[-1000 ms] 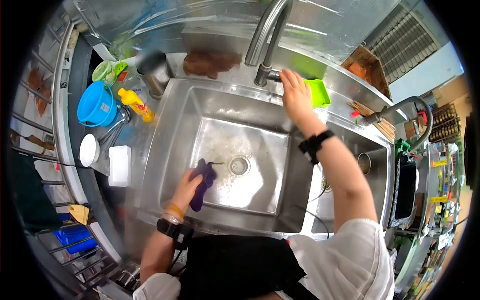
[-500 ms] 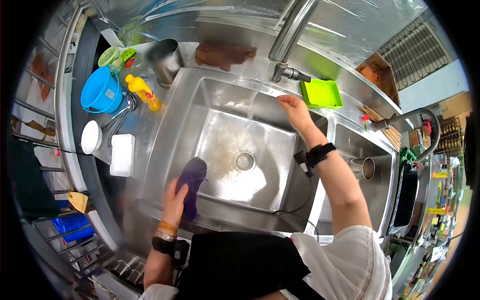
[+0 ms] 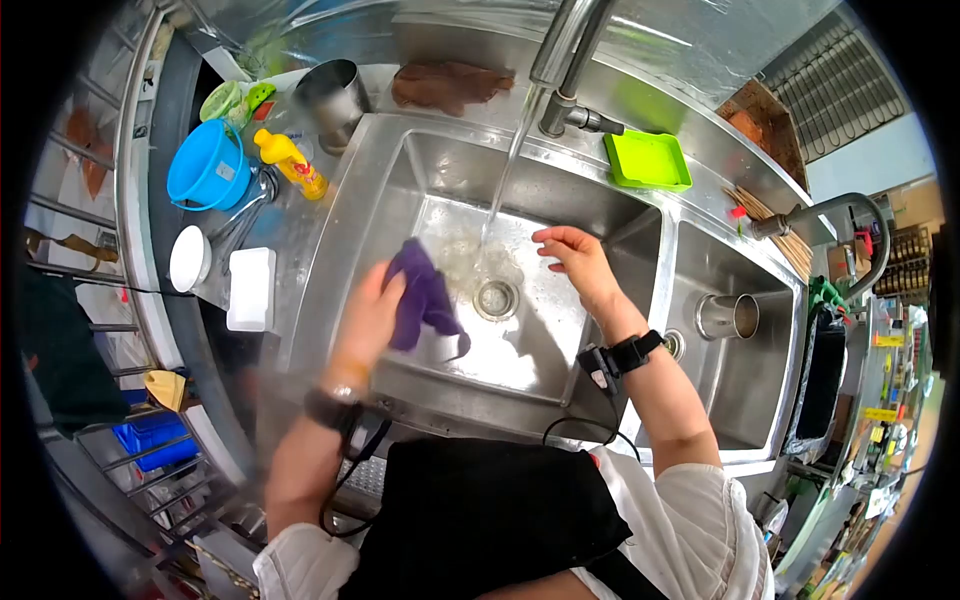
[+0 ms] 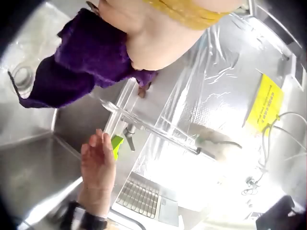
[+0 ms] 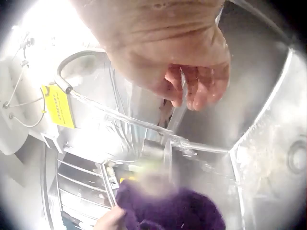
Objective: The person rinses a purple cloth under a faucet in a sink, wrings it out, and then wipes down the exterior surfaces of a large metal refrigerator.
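A purple cloth hangs from my left hand over the left part of the large sink basin. The left wrist view shows the cloth bunched under the thumb and fingers, its lower end dangling. My right hand hovers over the basin's right side, fingers loosely bent and nothing in them. Between the two hands, a stream of water falls from the tall faucet towards the drain. In the right wrist view the cloth appears beyond my right hand.
A green tray sits behind the basin near the faucet lever. In the smaller right basin lies a metal cup. On the left counter stand a blue bucket, a yellow bottle, a metal container and a white bowl.
My right hand has come down from the faucet lever to above the basin, and water now runs. My left hand has raised the purple cloth and brought it nearer the stream.
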`<state>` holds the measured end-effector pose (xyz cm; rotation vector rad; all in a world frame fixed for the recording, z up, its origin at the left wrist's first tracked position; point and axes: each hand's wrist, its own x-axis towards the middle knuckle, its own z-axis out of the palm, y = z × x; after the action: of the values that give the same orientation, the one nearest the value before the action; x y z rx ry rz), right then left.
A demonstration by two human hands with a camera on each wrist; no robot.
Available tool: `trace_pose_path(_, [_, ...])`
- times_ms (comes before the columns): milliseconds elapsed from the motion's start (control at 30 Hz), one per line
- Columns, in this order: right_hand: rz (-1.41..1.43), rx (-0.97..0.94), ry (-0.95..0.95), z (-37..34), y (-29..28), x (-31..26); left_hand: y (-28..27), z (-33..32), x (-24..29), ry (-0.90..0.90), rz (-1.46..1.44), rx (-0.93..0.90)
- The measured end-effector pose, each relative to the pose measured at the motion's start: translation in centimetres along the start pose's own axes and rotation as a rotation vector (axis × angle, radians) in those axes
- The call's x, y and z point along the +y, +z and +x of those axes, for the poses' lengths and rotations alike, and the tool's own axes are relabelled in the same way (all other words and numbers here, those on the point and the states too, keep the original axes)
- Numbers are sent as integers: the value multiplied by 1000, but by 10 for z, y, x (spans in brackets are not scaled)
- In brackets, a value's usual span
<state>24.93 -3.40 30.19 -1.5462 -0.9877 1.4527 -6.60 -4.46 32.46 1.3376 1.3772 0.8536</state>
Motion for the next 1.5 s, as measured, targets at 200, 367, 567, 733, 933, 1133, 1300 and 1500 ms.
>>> trace_pose_path(200, [120,-3,18,-15,5,47,85,98,14,-242,-423,-233])
trace_pose_path(367, [172,67,71,-32,-5,46,117,121,42,-336,-531,-269])
trace_pose_path(567, [265,50,-34,-21,-10,34,102,109,28,-108,-206,-240])
trace_pose_path(733, [-295,153,-538,38,48,35,103,111,36,-156,-450,-198])
trace_pose_path(933, [-298,69,-323,77,73,7,70,104,27,-326,-383,-42])
trace_pose_path(1133, [-600,107,-562,70,97,-28,90,110,1,-622,-1079,-202])
trace_pose_path(1300, [-363,247,-304,70,57,-8,105,139,17,-489,-781,-430])
trace_pose_path(1500, [-374,223,-367,83,47,-23,110,151,16,-288,-382,-289])
